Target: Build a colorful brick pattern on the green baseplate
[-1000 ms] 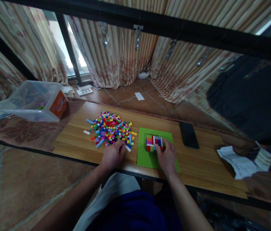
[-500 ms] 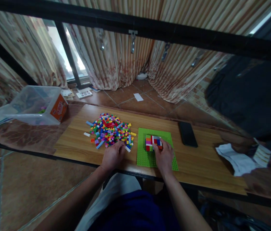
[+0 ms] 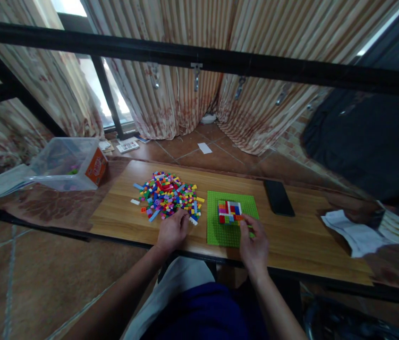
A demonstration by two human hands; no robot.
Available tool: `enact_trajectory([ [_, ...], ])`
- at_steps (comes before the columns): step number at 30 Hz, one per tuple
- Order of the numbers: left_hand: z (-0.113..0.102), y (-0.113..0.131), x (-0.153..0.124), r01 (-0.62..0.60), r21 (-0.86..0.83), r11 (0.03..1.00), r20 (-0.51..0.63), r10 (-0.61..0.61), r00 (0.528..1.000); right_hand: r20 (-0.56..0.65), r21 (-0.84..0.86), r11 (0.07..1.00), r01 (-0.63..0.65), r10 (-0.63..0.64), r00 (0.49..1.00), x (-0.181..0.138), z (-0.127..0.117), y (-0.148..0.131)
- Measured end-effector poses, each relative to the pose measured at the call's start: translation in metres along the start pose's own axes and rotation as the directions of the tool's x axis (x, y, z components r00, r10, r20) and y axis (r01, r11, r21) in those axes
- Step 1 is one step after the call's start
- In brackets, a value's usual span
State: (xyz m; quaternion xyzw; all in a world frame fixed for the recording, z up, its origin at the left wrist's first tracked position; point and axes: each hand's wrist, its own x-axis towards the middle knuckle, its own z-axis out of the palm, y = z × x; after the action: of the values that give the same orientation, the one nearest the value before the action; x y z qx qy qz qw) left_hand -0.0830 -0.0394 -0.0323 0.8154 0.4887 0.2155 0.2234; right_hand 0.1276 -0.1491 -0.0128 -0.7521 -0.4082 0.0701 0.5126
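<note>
Coloured toy bricks are joined into a low block (image 3: 229,211), which sits on a green studded baseplate (image 3: 216,236). My right hand (image 3: 255,243) is at the block's right front corner, thumb and forefinger closed against its edge there. Left of the baseplate lies a heap of loose toy bricks (image 3: 167,191) in many colours. At the heap's front edge is my left hand (image 3: 173,231), its fingers curled together in a pinch. Whatever those fingertips may hold is hidden. A few white bricks (image 3: 193,221) lie just right of them.
A black phone (image 3: 279,198) lies right of the baseplate on the wooden table (image 3: 305,236). Crumpled white paper (image 3: 348,231) is farther right. A clear plastic box (image 3: 64,165) with an orange label stands at the left. A dark metal bar (image 3: 199,54) crosses above.
My right hand has drawn back to the right, uncovering more of the block's top. My left hand remains by the front of the heap. The view has shifted slightly.
</note>
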Motion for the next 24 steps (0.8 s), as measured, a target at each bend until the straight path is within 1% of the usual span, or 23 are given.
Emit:
enact_trajectory([
  [2, 0.000, 0.000, 0.000, 0.001, 0.003, 1.000, -0.019, -0.001, 1.000, 0.083, 0.004, 0.995, 0.096, -0.096, 0.992, -0.011, 0.008, -0.011],
  [5, 0.000, -0.001, -0.001, 0.001, -0.012, 1.000, -0.044, -0.002, 0.999, 0.227, -0.020, 0.976, 0.216, -0.206, 0.952, -0.025, 0.026, -0.021],
  [8, 0.000, -0.002, -0.001, 0.003, -0.040, 0.999, -0.060, -0.006, 0.998, 0.347, -0.086, 0.949, 0.302, -0.256, 0.902, -0.034, 0.044, -0.025],
  [10, 0.000, -0.002, 0.000, 0.008, -0.041, 0.999, -0.062, -0.011, 0.998, 0.388, -0.156, 0.925, 0.346, -0.264, 0.883, -0.036, 0.054, -0.029],
  [13, 0.000, -0.002, 0.000, -0.003, -0.040, 0.999, -0.063, 0.000, 0.998, 0.412, -0.275, 0.886, 0.372, -0.241, 0.879, -0.034, 0.066, -0.035],
  [17, -0.001, -0.002, 0.000, -0.012, -0.047, 0.999, -0.056, 0.009, 0.998, 0.415, -0.394, 0.848, 0.355, -0.181, 0.892, -0.030, 0.075, -0.042],
  [20, -0.001, -0.002, 0.000, -0.013, -0.034, 0.999, -0.040, 0.011, 0.999, 0.406, -0.436, 0.833, 0.341, -0.156, 0.901, -0.029, 0.079, -0.044],
  [24, -0.002, -0.002, 0.001, -0.028, -0.044, 0.999, -0.045, 0.026, 0.999, 0.401, -0.442, 0.828, 0.344, -0.160, 0.902, -0.030, 0.082, -0.044],
])
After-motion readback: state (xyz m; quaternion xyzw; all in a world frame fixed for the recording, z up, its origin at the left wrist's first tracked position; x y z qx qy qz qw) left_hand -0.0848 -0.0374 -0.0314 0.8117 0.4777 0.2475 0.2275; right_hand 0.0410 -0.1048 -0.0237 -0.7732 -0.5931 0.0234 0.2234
